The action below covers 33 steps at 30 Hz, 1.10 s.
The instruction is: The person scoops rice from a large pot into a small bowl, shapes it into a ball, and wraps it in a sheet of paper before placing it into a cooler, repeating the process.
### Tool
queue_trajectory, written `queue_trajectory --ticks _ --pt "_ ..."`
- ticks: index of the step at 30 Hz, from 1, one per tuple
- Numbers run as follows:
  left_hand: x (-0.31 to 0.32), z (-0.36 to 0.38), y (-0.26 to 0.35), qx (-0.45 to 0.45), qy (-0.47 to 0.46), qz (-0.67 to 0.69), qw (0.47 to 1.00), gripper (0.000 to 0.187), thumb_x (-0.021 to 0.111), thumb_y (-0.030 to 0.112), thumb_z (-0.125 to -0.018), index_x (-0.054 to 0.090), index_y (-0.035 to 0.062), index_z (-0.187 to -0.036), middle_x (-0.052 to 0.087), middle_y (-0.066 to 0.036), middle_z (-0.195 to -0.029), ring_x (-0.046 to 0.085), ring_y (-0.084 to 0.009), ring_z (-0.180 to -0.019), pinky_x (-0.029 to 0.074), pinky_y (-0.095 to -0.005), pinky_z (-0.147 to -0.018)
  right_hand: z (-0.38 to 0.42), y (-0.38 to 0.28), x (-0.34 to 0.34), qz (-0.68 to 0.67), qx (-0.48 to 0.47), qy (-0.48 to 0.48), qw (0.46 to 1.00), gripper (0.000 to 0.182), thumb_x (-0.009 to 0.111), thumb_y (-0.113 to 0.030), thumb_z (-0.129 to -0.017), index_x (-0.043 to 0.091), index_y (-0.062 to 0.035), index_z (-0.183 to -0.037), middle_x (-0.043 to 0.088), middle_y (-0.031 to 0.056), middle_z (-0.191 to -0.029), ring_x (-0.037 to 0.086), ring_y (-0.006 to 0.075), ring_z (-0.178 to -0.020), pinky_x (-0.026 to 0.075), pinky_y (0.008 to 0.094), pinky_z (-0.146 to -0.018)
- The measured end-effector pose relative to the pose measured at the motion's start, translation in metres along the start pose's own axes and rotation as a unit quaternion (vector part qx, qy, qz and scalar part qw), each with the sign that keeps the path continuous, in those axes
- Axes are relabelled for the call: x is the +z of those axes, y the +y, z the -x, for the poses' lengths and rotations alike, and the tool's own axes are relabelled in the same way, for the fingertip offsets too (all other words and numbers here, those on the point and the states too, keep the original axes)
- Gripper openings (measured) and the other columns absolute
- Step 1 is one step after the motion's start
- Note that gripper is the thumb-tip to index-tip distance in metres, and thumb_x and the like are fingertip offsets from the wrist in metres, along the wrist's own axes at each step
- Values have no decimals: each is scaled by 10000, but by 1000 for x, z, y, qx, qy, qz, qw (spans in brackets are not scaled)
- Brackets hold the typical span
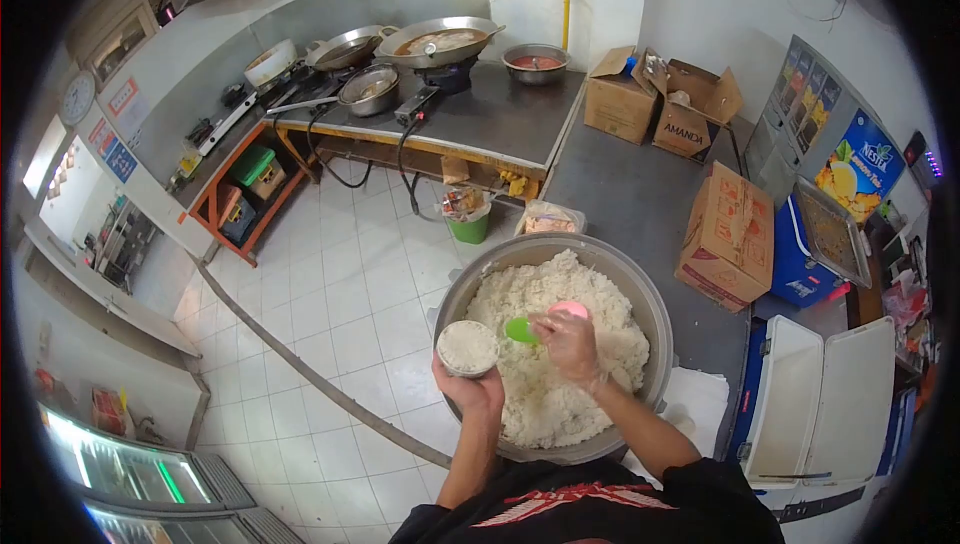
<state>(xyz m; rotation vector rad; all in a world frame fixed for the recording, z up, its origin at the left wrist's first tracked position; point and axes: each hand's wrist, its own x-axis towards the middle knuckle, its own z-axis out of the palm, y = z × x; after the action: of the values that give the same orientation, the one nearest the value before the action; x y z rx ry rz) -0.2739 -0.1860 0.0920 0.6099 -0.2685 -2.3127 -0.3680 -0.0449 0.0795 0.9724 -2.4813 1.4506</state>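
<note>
A large round metal pot (655,309) stands in front of me, heaped with white cooked rice (550,404). My left hand (478,394) is closed around a small bowl (467,349) at the pot's left rim, and rice fills it to the brim. Over the middle of the rice, my right hand (570,346), in a clear plastic glove, grips a green rice paddle (520,330). A pink rounded plastic piece (570,311) shows at the same hand's fingers; part of it is hidden behind them.
Behind the pot sits a plastic container of pinkish food (553,218). Cardboard boxes (727,236) and a blue cooler (805,264) stand to the right, near an open white cooler (790,394). Large woks (440,41) rest on the back counter. A green bin (468,228) is on the floor.
</note>
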Motion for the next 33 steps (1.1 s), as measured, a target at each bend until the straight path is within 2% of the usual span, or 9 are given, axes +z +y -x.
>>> queue_trajectory --ticks 2,4,9,14,19,21,25,29,33 --pt "-6 0 -1 -21 8 6 1000 515 365 400 -1018 549 57 -1355 604 -105 -1362 560 -297 -1280 453 -464 -1082 11 52 12 293 -85 -36 952 197 698 -84 -884 763 -3 -1052 734 184 -1028 700 299 -995 534 411 -896" --pt "-12 1 3 -41 -2 -4 999 516 370 395 -1014 547 59 -1362 603 -103 -1365 560 -297 -1282 454 -464 -1081 10 61 11 304 -93 -73 945 237 681 -98 -892 745 0 -1097 676 224 -1154 647 345 -1119 500 438 -978" --pt "-19 21 -21 -133 -59 -34 989 509 367 374 -1007 546 78 -1380 598 -110 -1378 560 -304 -1284 450 -466 -1085 6 -11 -44 -63 -37 -119 990 466 725 -244 -886 669 -28 -1296 396 279 -1538 454 414 -1382 383 469 -1133" --pt "11 85 -58 -331 -125 -128 926 559 352 437 -1064 427 88 -1495 515 -116 -1477 517 -277 -1320 410 -468 -1120 36 -77 -109 41 -97 -97 990 611 776 -348 -863 620 -75 -1387 338 262 -1578 412 396 -1420 314 460 -1186" --pt "14 143 -110 -53 -313 -428 846 433 402 254 -1062 471 19 -1418 513 -154 -1440 496 -274 -1315 365 -423 -1129 82 -25 -200 97 0 31 995 680 772 -305 -851 547 -78 -1452 469 257 -1480 440 430 -1375 384 504 -1101" --pt "33 186 -119 94 -458 -426 774 375 485 175 -1039 516 -46 -1340 534 -187 -1397 499 -296 -1303 346 -417 -1129 106 24 -235 148 53 73 985 665 770 -294 -853 552 -81 -1445 481 256 -1461 455 424 -1360 398 509 -1089" --pt "-32 238 -210 -230 -597 -576 508 215 657 82 -895 666 -2 -1093 702 -179 -1030 662 -401 -1011 491 -438 -962 172 224 -258 287 170 87 939 675 749 -332 -867 513 -131 -1467 521 260 -1389 520 418 -1278 447 512 -1035" --pt "-211 188 -269 -5 -652 -728 212 388 793 204 -802 679 84 -1153 606 -177 -1307 519 -433 -1280 415 -526 -1082 207 347 -249 266 139 57 952 669 752 -451 -868 551 -194 -1452 432 247 -1504 470 431 -1335 382 511 -1118" --pt "-206 201 -253 9 -641 -730 236 552 851 309 -736 664 139 -1227 479 -145 -1465 354 -408 -1439 319 -586 -1154 214 297 -269 263 166 93 946 594 750 -447 -870 608 -203 -1394 480 190 -1451 472 403 -1307 401 496 -1096"
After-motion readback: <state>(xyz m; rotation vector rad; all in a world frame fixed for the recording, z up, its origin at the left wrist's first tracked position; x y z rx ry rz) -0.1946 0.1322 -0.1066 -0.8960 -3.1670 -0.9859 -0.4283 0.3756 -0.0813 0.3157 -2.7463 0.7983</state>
